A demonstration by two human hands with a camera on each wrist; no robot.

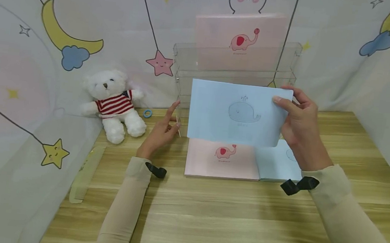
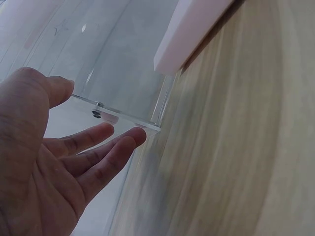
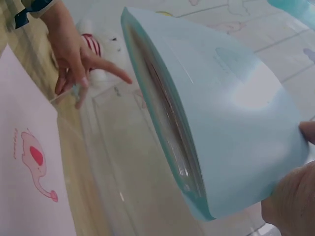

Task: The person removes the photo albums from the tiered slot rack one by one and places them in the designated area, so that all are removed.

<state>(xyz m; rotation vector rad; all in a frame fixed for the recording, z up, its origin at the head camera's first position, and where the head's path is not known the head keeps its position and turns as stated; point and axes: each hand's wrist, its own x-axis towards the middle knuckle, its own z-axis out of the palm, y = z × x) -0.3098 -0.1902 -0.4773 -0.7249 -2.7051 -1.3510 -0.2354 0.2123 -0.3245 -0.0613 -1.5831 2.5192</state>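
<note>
My right hand (image 1: 301,124) holds up a light blue photo album (image 1: 217,112) by its right end, thumb on the front. A whale is drawn on its cover; glossy sheets show along its gaping edge in the right wrist view. Behind it stands a clear acrylic rack (image 1: 183,63), with a pink elephant album (image 1: 214,40) upright in its upper part. At the rack's lower left side is my left hand (image 1: 161,132), index finger extended, fingertips right at the panel edge (image 2: 118,114). Below the raised album, a second pink elephant album (image 1: 205,162) and another blue one (image 1: 272,165) lie side by side.
A white teddy bear (image 1: 116,105) in a red-striped shirt sits left of the rack. Near it lies a small blue ring (image 1: 147,113). A pale green comb (image 1: 86,175) lies at the table's left edge. A printed cloth (image 1: 122,3) hangs behind everything.
</note>
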